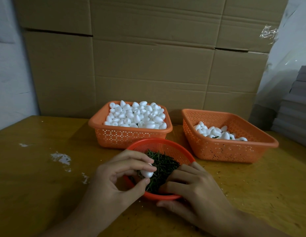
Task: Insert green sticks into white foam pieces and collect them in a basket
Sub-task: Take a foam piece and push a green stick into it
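My left hand [114,175] pinches a white foam piece [147,173] between thumb and fingers, over the round red basket [159,142] of green sticks [163,165]. My right hand [191,190] reaches into that basket from the right, its fingers curled among the sticks; whether it holds one is hidden. A full orange basket [97,124] of plain foam pieces [136,115] stands behind. To the right, another orange basket [261,142] holds several foam pieces [217,133], some with green sticks in them.
All three baskets sit on a yellow-brown wooden table [46,177] with white foam crumbs [61,158] at the left. Large cardboard boxes [148,57] form a wall behind. A stack of grey sheets [297,106] rises at the far right.
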Action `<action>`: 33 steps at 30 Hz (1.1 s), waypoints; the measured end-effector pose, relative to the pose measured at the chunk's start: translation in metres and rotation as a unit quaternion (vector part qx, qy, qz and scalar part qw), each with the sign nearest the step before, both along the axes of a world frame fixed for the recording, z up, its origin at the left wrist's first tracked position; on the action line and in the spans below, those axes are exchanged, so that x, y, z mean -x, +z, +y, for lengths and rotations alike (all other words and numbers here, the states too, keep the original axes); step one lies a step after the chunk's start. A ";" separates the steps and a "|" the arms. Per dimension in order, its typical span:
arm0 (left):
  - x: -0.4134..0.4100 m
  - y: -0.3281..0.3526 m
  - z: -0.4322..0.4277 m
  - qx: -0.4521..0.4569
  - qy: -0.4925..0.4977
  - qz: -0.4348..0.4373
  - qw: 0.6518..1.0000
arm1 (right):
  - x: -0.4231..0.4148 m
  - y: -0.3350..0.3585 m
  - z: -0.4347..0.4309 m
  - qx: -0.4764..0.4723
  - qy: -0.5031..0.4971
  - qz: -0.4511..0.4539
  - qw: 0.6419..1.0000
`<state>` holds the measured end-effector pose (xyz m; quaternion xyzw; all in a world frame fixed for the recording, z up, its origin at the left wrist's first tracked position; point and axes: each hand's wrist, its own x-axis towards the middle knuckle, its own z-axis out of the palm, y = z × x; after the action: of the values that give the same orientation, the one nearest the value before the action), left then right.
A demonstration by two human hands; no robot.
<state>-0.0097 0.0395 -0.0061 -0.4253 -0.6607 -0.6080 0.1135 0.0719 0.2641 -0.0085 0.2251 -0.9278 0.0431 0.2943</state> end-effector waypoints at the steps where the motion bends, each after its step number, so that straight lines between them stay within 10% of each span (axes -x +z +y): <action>1: 0.000 0.000 0.000 0.002 0.000 0.002 1.000 | 0.000 0.000 0.000 0.001 0.000 0.000 1.000; 33: 0.001 0.002 0.000 -0.008 0.005 -0.022 1.000 | -0.002 0.004 -0.001 0.123 -0.013 -0.046 0.991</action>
<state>-0.0112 0.0393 -0.0042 -0.4077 -0.6602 -0.6220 0.1055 0.0742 0.2632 -0.0042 0.1729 -0.9310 0.1633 0.2769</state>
